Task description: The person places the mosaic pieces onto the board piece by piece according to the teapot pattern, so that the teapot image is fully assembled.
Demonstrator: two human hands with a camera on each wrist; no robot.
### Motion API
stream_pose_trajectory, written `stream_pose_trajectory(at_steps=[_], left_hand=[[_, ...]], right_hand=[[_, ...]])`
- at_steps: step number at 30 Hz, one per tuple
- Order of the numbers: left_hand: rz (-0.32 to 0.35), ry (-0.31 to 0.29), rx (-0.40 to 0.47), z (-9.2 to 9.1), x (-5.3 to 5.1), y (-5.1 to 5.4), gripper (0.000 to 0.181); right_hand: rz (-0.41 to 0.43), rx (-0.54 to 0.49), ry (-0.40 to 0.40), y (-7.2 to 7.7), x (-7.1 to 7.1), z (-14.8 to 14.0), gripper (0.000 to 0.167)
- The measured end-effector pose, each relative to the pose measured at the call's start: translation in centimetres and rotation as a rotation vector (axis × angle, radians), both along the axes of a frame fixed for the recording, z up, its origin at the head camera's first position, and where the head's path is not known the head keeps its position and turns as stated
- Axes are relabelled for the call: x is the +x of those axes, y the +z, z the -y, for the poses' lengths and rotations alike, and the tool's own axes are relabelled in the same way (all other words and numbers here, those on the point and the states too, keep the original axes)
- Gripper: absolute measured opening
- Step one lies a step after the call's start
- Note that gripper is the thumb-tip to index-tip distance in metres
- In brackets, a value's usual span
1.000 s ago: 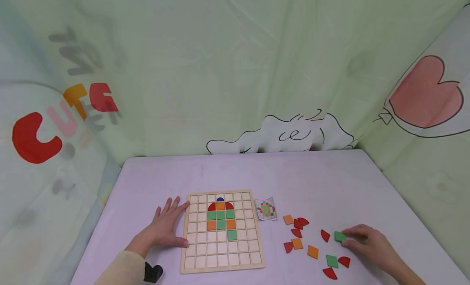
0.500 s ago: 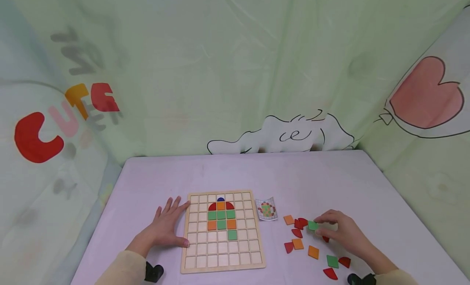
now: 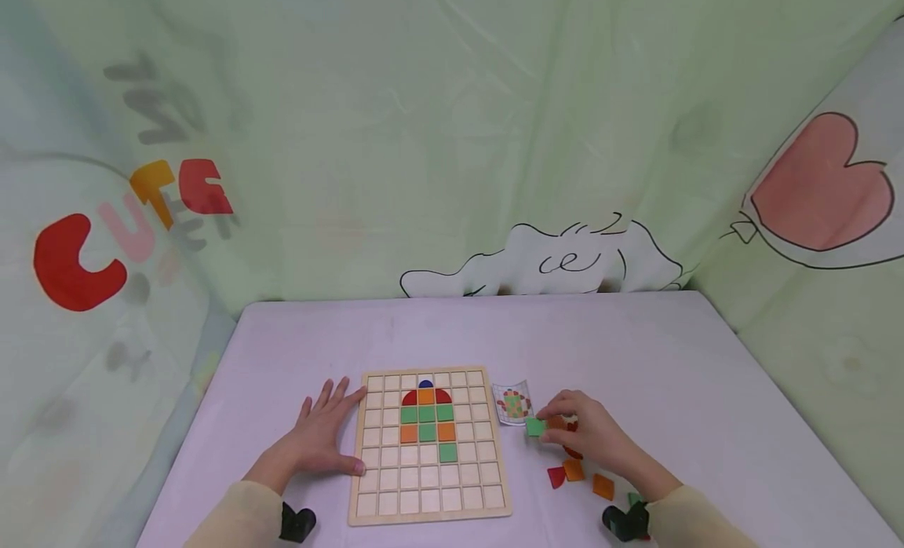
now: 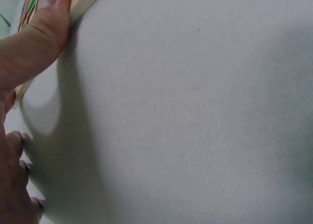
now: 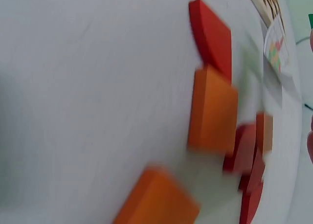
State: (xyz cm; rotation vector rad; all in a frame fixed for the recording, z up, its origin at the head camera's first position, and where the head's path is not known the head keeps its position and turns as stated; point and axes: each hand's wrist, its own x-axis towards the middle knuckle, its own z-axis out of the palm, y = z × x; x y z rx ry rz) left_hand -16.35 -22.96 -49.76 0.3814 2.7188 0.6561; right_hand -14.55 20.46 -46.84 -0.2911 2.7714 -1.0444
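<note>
A wooden grid board [image 3: 429, 519] lies on the table, with green, orange, red and blue pieces in its upper and middle cells. My left hand [image 3: 311, 442] rests at its left edge, fingers spread, thumb and a fingertip touching the frame; the left wrist view shows the thumb [image 4: 36, 43] on the edge. My right hand [image 3: 589, 434] pinches a green square [image 3: 535, 427] between thumb and fingers, just right of the board and below the small picture card [image 3: 513, 403]. Only its fingertips show at the right edge of the right wrist view.
Loose pieces lie right of the board: an orange square [image 3: 603, 486], another orange square [image 5: 212, 111] touching a red quarter piece [image 5: 212, 38], and more red pieces partly under my right hand. Black wrist devices [image 3: 297, 523] sit by both sleeves. A curtain [image 3: 353, 140] stands behind the table.
My right hand has carried the green square leftward from the right side of the loose pieces to beside the card. My left hand has stayed on the board's edge.
</note>
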Motion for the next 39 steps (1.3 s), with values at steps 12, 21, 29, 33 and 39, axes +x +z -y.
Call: stream_pose_trajectory(at_steps=[12, 21, 29, 33, 39], left_hand=[[0.009, 0.003, 0.0, -0.1, 0.0, 0.1, 0.124], [0.01, 0.006, 0.007, -0.2, -0.1, 0.1, 0.124], [0.005, 0.006, -0.001, -0.3, -0.1, 0.3, 0.123], [0.006, 0.005, 0.007, -0.3, 0.1, 0.4, 0.124], [0.013, 0.014, 0.001, -0.4, 0.0, 0.2, 0.124]], right_hand=[[-0.048, -0.041, 0.183, 0.2, -1.2, 5.6, 0.022], [0.014, -0.069, 0.243, 0.7, -1.2, 9.8, 0.02], [-0.057, -0.017, 0.312, -0.5, -1.3, 12.8, 0.021], [-0.077, 0.045, 0.353, -0.9, -1.2, 14.1, 0.021], [-0.097, 0.15, 0.371, -0.8, -0.6, 15.8, 0.021]])
